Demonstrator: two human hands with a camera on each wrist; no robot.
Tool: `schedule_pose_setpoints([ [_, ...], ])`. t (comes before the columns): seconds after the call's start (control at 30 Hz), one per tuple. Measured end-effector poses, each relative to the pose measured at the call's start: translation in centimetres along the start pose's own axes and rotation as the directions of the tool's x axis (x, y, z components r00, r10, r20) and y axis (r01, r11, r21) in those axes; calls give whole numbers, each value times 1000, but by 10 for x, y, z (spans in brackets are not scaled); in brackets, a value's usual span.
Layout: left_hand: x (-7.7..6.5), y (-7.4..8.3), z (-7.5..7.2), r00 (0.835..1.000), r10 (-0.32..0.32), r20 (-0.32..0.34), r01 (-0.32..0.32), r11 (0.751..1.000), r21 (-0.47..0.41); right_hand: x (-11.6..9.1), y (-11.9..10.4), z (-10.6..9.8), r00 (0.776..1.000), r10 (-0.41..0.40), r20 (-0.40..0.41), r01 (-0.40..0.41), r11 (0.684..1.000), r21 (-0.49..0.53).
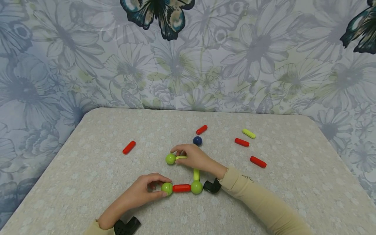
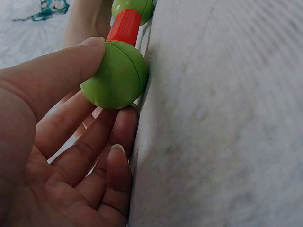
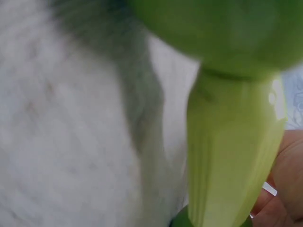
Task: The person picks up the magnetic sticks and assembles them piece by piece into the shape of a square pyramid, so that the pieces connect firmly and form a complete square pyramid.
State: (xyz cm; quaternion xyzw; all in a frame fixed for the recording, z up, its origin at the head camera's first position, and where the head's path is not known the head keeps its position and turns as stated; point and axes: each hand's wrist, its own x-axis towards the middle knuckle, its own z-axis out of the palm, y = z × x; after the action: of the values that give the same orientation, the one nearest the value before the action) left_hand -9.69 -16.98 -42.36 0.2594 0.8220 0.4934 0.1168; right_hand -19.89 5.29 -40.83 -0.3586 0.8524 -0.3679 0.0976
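Observation:
My left hand (image 1: 144, 191) pinches a green ball (image 1: 166, 188) between thumb and fingers, low on the table. A red rod (image 1: 181, 188) joins this ball to a second green ball (image 1: 196, 187) on the right. From that one a yellow-green rod (image 1: 196, 174) runs away from me and passes under my right hand (image 1: 195, 158). In the right wrist view, this rod (image 3: 227, 146) meets another green ball (image 3: 182, 217) at its far end. My right hand's fingers grip another yellow-green rod (image 1: 180, 157), with a green ball (image 1: 170, 159) at its left end.
Beyond my right hand lie a dark blue ball (image 1: 197, 141) and a red rod (image 1: 201, 130). Farther right are two red rods (image 1: 242, 142) and a yellow-green rod (image 1: 249, 133). One red rod (image 1: 129, 147) lies at the left. A floral curtain (image 1: 176, 65) hangs behind the table.

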Motion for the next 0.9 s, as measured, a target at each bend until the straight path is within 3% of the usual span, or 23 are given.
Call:
schedule_pose_setpoints([
  [0.37,0,3,1,1000,2,2,-2,1000,-24,-18,13,-9,1000,-4,-15,4,998,58],
  [0.63,1,3,0,1000,-27,1,27,1000,-4,-48,25,-20,990,42,-132,-34,997,62],
  [0.9,2,3,1,999,-52,-1,52,999,-2,-54,29,-21,989,25,-145,-12,996,89],
])
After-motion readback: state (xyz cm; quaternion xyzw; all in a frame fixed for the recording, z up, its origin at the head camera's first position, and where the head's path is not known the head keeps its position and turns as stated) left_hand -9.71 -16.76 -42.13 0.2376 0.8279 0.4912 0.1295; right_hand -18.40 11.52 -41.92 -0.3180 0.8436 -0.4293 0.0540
